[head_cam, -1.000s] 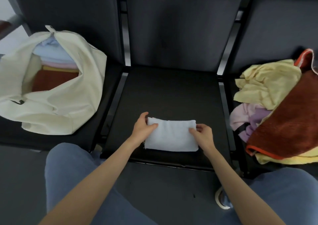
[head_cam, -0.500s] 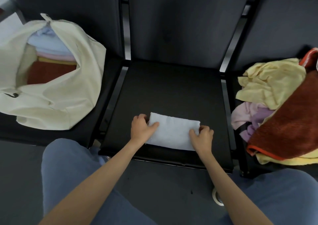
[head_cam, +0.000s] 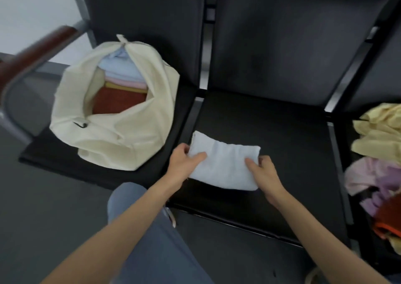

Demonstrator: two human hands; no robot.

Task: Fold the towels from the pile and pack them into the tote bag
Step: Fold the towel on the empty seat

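Presently we grip the folded white towel (head_cam: 223, 164) by its short ends, left hand (head_cam: 184, 164) and right hand (head_cam: 263, 173), near the seat's (head_cam: 282, 131) front edge, the tote bag (head_cam: 121, 114) lying leftward, nearer our left hand.

1. Folded towel (head_cam: 223, 164): white terry cloth, nubby, matt, soft-looking.
2. Tote bag (head_cam: 121, 136): cream woven cloth, prob. canvas, matt, creased; small dark tab near the rim, material unclear.
3. Towels in the bag (head_cam: 123, 81): soft cloth, pale blue, pink, yellow; rust-red one looks fuzzier.
4. Pile (head_cam: 377, 153): yellow & lilac cloth, thin, crumpled, matt; rust-red piece w/ orange edge, plush nap.
5. Middle seat (head_cam: 271, 127): black padding, smooth, leather-like, faint sheen.
6. Frame bars (head_cam: 338, 92) btwn seats: metal, silvery, glossy.
7. Armrest (head_cam: 32, 53): reddish-brown wood look, polished; blurred.
8. Trousers (head_cam: 152, 240): blue denim-type cloth, matt.
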